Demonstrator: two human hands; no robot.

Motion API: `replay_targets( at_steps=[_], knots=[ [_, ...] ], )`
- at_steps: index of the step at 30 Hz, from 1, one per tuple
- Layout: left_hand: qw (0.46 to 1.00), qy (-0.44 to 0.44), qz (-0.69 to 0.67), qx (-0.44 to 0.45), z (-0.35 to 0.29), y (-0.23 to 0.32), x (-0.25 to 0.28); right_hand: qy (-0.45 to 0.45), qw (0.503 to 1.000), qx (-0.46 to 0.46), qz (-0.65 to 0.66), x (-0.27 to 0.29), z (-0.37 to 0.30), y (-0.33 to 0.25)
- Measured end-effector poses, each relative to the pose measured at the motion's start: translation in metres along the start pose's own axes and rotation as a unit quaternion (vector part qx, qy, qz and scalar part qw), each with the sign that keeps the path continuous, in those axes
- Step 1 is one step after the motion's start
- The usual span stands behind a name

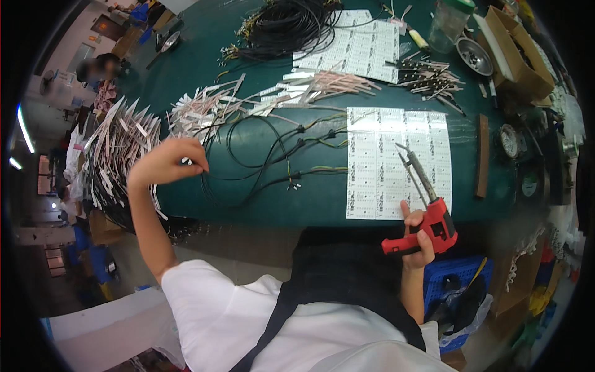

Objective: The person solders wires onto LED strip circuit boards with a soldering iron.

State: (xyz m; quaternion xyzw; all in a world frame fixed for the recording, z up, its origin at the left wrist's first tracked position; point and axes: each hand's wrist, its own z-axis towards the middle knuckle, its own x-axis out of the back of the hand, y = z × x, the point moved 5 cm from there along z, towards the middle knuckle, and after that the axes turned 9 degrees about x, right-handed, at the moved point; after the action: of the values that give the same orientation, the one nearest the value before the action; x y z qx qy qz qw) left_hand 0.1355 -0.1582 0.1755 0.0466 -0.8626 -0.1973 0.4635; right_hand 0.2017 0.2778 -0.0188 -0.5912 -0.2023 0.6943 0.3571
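My left hand (170, 162) is raised over the left part of the green table, its fingers curled in toward the thumb. Beside its fingertips run thin black cables (259, 167); whether the fingers grip one is hidden. In my right hand (419, 239) is a red-and-black soldering gun (441, 226), its long metal tip pointing up over a white printed sheet (365, 186). Three cable ends with yellow, green and black wires (322, 168) reach the sheet's left edge. Another small wire end (292, 184) lies between the cables.
Strips with white labels (121, 146) are heaped at the left, with more bundles (297, 90) across the middle. A black cable coil (288, 28) and a second printed sheet (381, 49) lie behind. At right are a jar (449, 28), a metal bowl (474, 57) and a wooden bar (482, 156).
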Motion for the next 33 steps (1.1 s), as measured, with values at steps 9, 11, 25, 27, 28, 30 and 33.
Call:
replay_targets(
  at_steps=[9, 11, 25, 27, 28, 30, 33],
  knots=[
    [0.952, 0.275, -0.126, -0.053, 0.068, 0.038, -0.081, -0.02, 1.0, 0.005, -0.015, 0.0, -0.002, -0.009],
    [0.933, 0.316, -0.103, -0.14, 0.105, 0.07, -0.092, -0.014, 1.0, 0.014, -0.022, 0.0, -0.006, -0.013],
    [0.929, 0.243, -0.251, -0.118, 0.149, 0.128, -0.143, 0.0, 0.988, -0.004, -0.155, -0.005, -0.044, -0.043],
    [0.915, 0.185, -0.35, -0.078, 0.136, 0.128, -0.156, -0.042, 0.986, -0.024, -0.159, -0.004, -0.051, -0.042],
    [0.919, 0.168, -0.351, -0.066, 0.129, 0.129, -0.162, -0.036, 0.986, -0.031, -0.161, -0.004, -0.054, -0.043],
    [0.923, 0.146, -0.351, -0.058, 0.12, 0.126, -0.175, -0.045, 0.984, -0.077, -0.154, -0.01, -0.06, -0.041],
    [0.932, 0.146, -0.326, -0.053, 0.114, 0.125, -0.185, -0.035, 0.982, -0.125, -0.14, -0.013, -0.067, -0.041]
  ],
)
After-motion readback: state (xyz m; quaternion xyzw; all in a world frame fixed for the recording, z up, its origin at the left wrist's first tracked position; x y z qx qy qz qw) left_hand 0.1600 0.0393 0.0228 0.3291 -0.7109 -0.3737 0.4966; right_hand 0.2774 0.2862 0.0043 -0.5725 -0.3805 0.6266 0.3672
